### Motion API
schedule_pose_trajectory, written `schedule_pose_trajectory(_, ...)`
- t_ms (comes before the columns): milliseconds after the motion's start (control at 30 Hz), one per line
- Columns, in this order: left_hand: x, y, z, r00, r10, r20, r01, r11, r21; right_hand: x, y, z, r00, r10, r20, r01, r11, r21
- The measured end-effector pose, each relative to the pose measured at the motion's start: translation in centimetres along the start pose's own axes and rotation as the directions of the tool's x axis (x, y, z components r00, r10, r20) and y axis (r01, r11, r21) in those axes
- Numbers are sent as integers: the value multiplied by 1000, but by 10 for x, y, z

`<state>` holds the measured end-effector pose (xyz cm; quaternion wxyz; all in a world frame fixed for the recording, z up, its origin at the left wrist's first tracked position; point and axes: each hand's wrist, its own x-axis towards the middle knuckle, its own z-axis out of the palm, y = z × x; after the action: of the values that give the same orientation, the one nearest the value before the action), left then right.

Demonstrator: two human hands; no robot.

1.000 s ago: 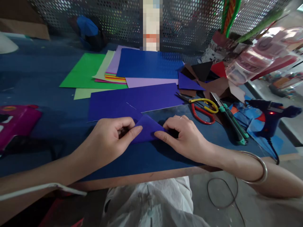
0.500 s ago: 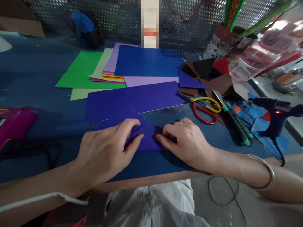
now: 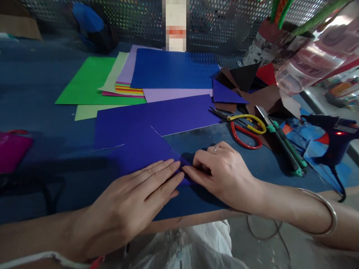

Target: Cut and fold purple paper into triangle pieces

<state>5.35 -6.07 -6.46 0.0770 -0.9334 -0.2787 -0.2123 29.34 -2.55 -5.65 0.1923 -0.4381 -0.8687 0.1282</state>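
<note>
My left hand (image 3: 137,198) lies flat with its fingers stretched out over a piece of purple paper (image 3: 148,149), pressing it against the table. At that paper's right corner my right hand (image 3: 227,172) is closed, thumb and curled fingers pinching the edge. The two hands almost meet at the fingertips, and the left one hides the paper's near part. Just behind lies a larger purple sheet (image 3: 174,112), partly beneath the piece. Scissors (image 3: 246,130) with red and yellow handles rest beyond my right hand, beside a green utility knife (image 3: 283,145).
A stack of coloured paper (image 3: 174,71) lies at the back, near brown and black paper scraps (image 3: 260,97). On the right are a glue gun (image 3: 333,138) with a lit red light and a pink bottle (image 3: 311,63). A magenta object (image 3: 14,151) sits at the left.
My left hand has flattened from a loose curl and moved right and nearer, its fingers now along the purple paper. My right hand keeps its pinch at the corner. The view has shifted slightly.
</note>
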Motion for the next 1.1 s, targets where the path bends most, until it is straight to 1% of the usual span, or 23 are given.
schedule_pose_trajectory(100, -9, 2, 5, 999, -34, 3, 34, 999, -35, 0, 1, -3, 1000, 17, 22, -17, 1000, 20)
schedule_pose_trajectory(200, -18, 3, 10, 999, -42, 21, 43, 997, -68, 0, 2, -9, 996, 24, 92, -29, 998, 57)
schedule_pose_trajectory(267, -20, 3, 12, 999, -44, 8, 45, 995, -92, -2, 5, -15, 991, 11, 131, -22, 996, 88)
schedule_pose_trajectory(333, -20, 2, 12, 999, -46, -5, 45, 992, -114, -6, 8, -21, 989, -21, 146, 2, 992, 127)
schedule_pose_trajectory(433, -19, -3, 8, 999, -46, 25, 49, 988, -146, -17, 13, -27, 994, -61, 93, 48, 989, 138)
schedule_pose_trajectory(533, -15, -8, 5, 993, -9, 120, 38, 970, -239, -26, 17, -28, 995, -88, 49, 82, 989, 123)
schedule_pose_trajectory(567, -13, -10, 5, 990, -26, 141, 64, 960, -272, -28, 18, -28, 993, -103, 50, 95, 987, 129)
schedule_pose_trajectory(600, -12, -11, 4, 989, -77, 129, 112, 948, -297, -29, 19, -28, 992, -117, 56, 108, 984, 138)
schedule_pose_trajectory(633, -11, -11, 3, 984, -98, 148, 142, 934, -329, -30, 19, -28, 990, -129, 59, 119, 982, 146)
schedule_pose_trajectory(667, -10, -10, 2, 979, -92, 184, 155, 918, -365, -30, 19, -27, 988, -139, 61, 128, 980, 151)
schedule_pose_trajectory(733, -8, -9, 0, 952, -155, 263, 243, 904, -350, -29, 19, -26, 987, -149, 61, 137, 977, 164)
schedule_pose_trajectory(767, -8, -8, -1, 950, -185, 251, 265, 902, -340, -29, 19, -26, 986, -154, 58, 142, 975, 172)
schedule_pose_trajectory(833, -7, -7, -3, 950, -208, 234, 283, 893, -352, -29, 19, -25, 985, -167, 52, 155, 970, 189)
schedule_pose_trajectory(900, -7, -8, -3, 954, -185, 238, 267, 883, -386, -30, 19, -24, 983, -178, 48, 166, 968, 188)
schedule_pose_trajectory(1000, -6, -13, -2, 954, -81, 288, 201, 886, -418, -31, 19, -24, 977, -207, 42, 197, 965, 174)
schedule_pose_trajectory(1100, -5, -15, -3, 933, -36, 357, 185, 901, -392, -31, 19, -26, 964, -260, 48, 249, 955, 159)
